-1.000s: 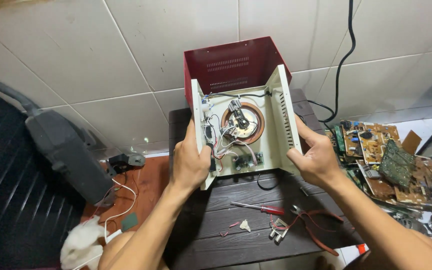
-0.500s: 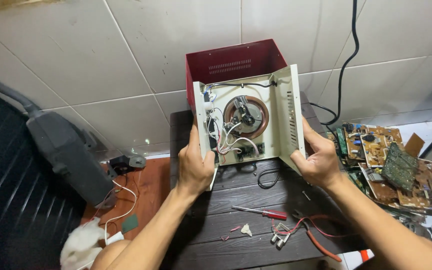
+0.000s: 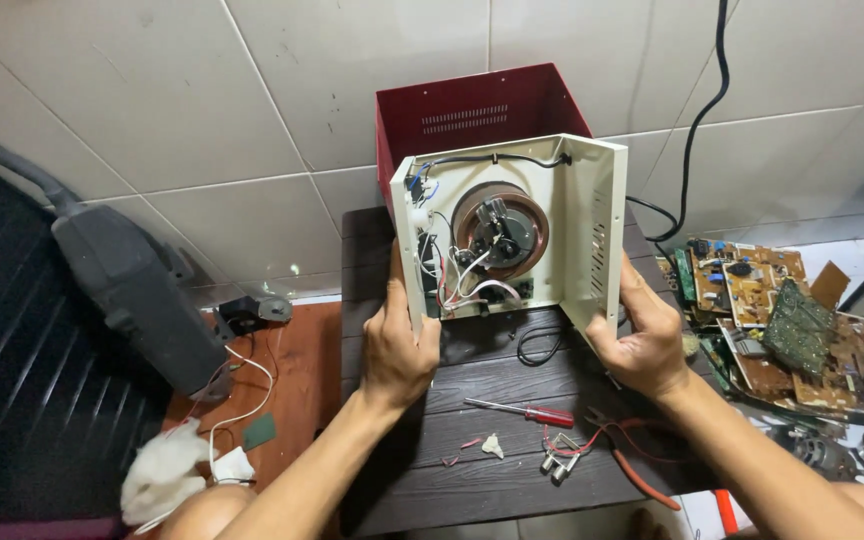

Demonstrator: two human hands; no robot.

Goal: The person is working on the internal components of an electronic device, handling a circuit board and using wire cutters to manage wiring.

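**Open chassis held up over the table**

Left hand [image 3: 397, 345] and right hand [image 3: 640, 340] each clasp a side of the white metal chassis with a copper coil [image 3: 500, 235], held upright above the dark slatted wooden table [image 3: 472, 470], in front of the red metal cover [image 3: 472, 110]; a red-handled screwdriver [image 3: 522, 410] lies below

I see even, fairly bright light falling from above and in front, about 12 o'clock. The pale wall tiles [image 3: 202, 110] reflect it softly, with a small glare spot near the floor at 9 o'clock. The white chassis [image 3: 592, 230] is the brightest surface and keeps its detail. My hands, left hand [image 3: 397, 350] and right hand [image 3: 642, 345], cast soft shadows onto the dark table [image 3: 472, 480] toward 6 o'clock. The region at 8 o'clock is dim, nearly black. Focus is sharp at centre; wide-lens bending shows in the tile joints, and corners at 4 o'clock soften slightly.
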